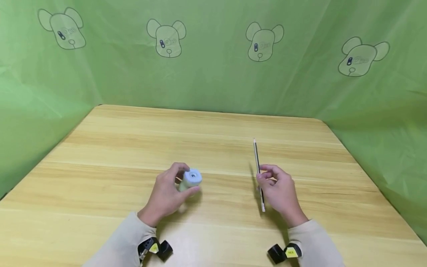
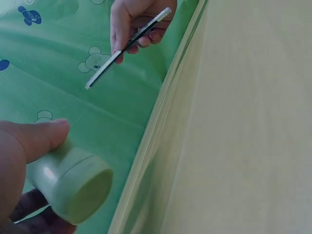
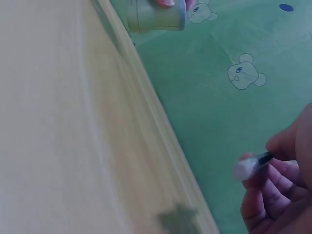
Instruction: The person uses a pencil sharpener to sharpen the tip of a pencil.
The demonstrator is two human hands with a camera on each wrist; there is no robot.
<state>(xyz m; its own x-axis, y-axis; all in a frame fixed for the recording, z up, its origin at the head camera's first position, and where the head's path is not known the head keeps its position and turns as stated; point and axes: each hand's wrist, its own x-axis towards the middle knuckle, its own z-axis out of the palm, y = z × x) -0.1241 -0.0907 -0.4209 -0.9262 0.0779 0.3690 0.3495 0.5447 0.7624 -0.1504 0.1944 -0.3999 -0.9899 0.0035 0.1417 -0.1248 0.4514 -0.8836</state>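
Note:
My left hand grips a small pencil sharpener, thumb on one side and fingers on the other. Its pale blue top has a hole in the middle; in the left wrist view the rounded body looks pale green. The right hand pinches a black-and-white striped pencil between thumb and fingers, its thin end pointing away from me. Seen from the right wrist, the pencil's blunt whitish end faces the camera. Sharpener and pencil are apart, both held over the table.
A wood-grain table spreads beneath both hands. Green cloth printed with bear heads stands around its back and sides. Black wrist cameras sit by the cuffs of the light sleeves.

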